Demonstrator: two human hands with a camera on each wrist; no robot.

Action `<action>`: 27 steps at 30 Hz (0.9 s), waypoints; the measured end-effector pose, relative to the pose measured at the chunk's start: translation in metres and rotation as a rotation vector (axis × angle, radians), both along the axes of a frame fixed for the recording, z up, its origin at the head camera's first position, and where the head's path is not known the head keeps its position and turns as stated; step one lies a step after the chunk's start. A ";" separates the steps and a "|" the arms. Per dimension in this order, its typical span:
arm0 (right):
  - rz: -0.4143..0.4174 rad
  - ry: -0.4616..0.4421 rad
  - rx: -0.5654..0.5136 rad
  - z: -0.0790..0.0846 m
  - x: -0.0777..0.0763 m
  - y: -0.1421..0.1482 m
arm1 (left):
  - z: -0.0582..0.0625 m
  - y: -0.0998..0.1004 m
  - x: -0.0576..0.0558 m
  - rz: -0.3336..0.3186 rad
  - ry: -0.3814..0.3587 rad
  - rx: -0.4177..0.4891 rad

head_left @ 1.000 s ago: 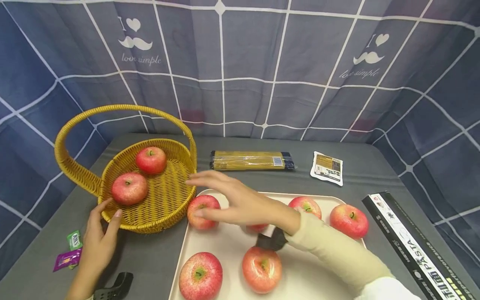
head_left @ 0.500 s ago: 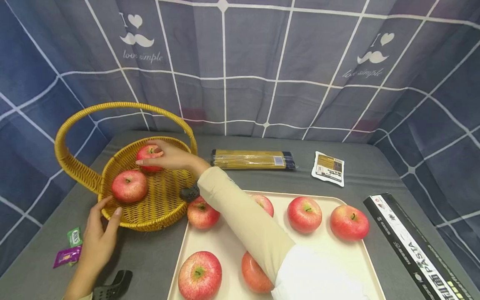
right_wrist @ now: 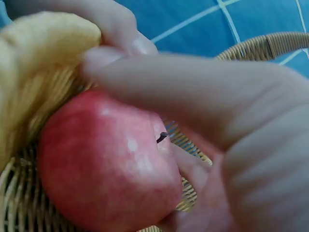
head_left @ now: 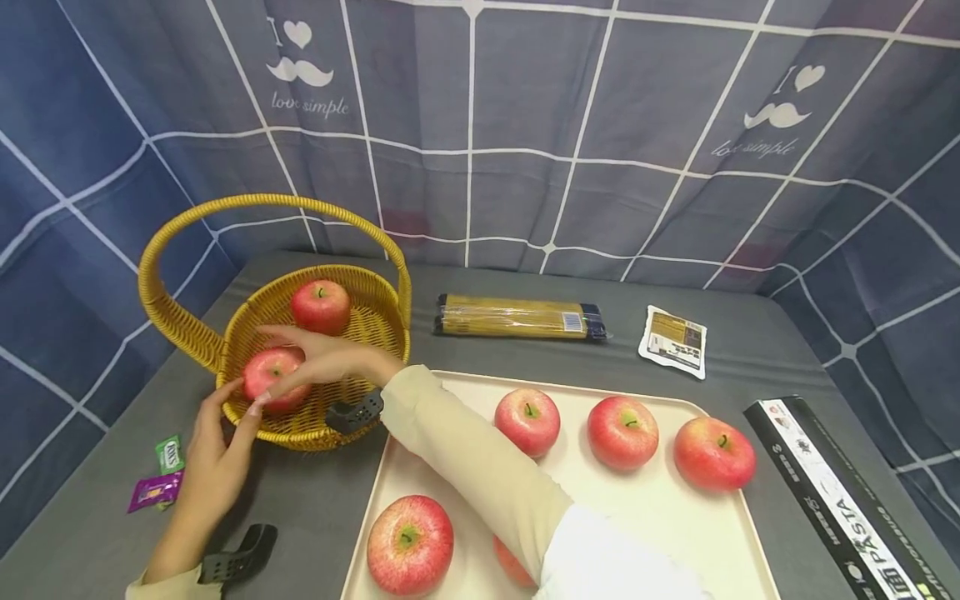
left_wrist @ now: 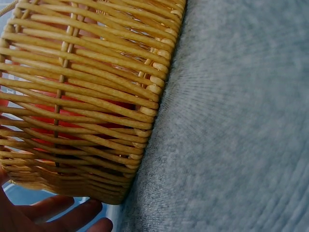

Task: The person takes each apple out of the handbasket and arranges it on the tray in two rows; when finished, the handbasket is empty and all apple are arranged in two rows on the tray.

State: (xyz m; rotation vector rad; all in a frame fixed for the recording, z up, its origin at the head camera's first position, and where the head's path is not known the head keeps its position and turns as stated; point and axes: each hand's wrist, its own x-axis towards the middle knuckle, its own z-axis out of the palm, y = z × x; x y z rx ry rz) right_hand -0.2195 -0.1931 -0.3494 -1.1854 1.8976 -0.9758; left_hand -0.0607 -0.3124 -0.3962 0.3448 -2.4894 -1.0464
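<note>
Two red apples lie in the yellow wicker basket (head_left: 330, 435) at the left. My right hand (head_left: 330, 357) reaches in and holds the front apple (head_left: 272, 371) between thumb and fingers. In the right wrist view the thumb (right_wrist: 159, 89) passes above this apple (right_wrist: 111, 169), with fingers behind it. The back apple (head_left: 321, 307) lies apart from the hand. My left hand (head_left: 217, 454) rests at the basket's front-left rim, thumb and index finger touching it. The left wrist view shows relaxed fingers (left_wrist: 72, 215) beside the woven wall (left_wrist: 96, 111).
A cream tray (head_left: 660, 525) bears several apples, some partly hidden by my right sleeve (head_left: 480, 450). Behind it lie a flat yellow packet (head_left: 517, 317) and a white pouch (head_left: 675, 340). A long pasta box (head_left: 840, 500) lies right; small candy packets (head_left: 157, 487) lie left.
My right hand went from above the tray to the back apple in the basket, then to the front apple, which has shifted slightly. My left hand stays at the rim. The view has shifted slightly.
</note>
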 end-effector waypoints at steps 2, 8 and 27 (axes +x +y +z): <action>0.111 0.010 0.028 0.003 0.001 0.002 | 0.001 0.000 0.000 -0.003 -0.013 0.016; 0.147 0.067 -0.028 0.007 -0.002 0.014 | 0.004 0.000 -0.001 -0.015 -0.022 0.058; 0.096 0.111 0.023 0.022 -0.008 0.035 | 0.002 0.001 -0.002 0.004 -0.016 0.027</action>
